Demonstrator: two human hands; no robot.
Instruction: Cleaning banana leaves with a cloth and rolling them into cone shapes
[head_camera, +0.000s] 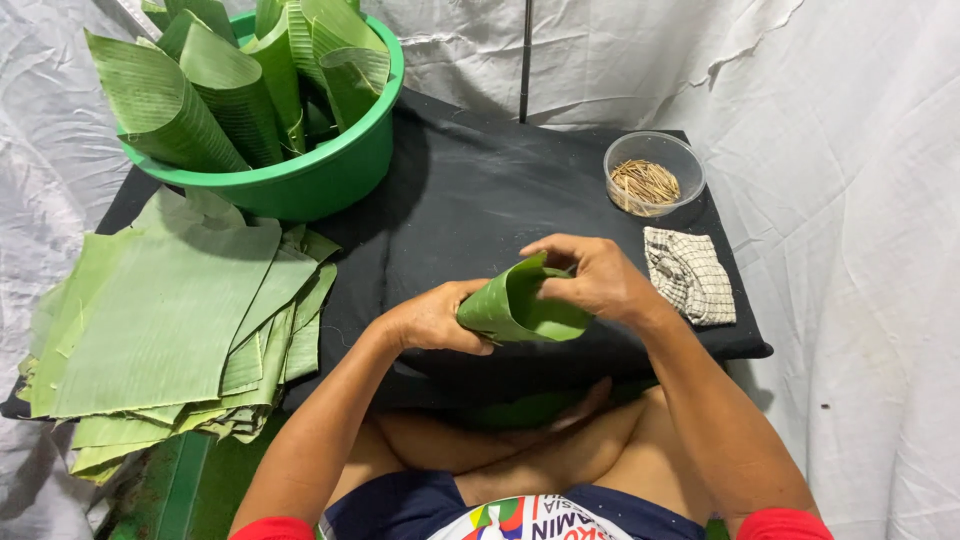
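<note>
From the head camera, looking down, a low table covered in black cloth (470, 200) stands before the seated person, with white sheeting (850, 150) hanging behind and to the sides.

Above the near edge of the table, about midway along it, both hands work a glossy green banana leaf rolled into a cone (520, 305). The cone lies tilted, its point toward the left hand and its open mouth toward the right. The left hand (432, 318) curls around the narrow end, fingers folded under and thumb pressed along the outside of the leaf. The right hand (592, 277) arches over the wide mouth, its fingertips pinching the upper rim where the leaf edge overlaps.

At the far left corner sits a round green plastic basin (325, 170) filled with finished leaf cones (215, 90) standing point-down. Along the left edge, overhanging it, lies a stack of flat, cut banana leaf sheets (170, 320), pale underside up.

At the far right corner stands a small clear plastic bowl (655, 175) holding thin wooden sticks (644, 184). Just beside it, nearer the person along the right edge, rests a folded checked cloth in cream and dark lines (690, 275).

Below the table edge, the person's bare crossed legs (520, 450) and dark shorts show.
</note>
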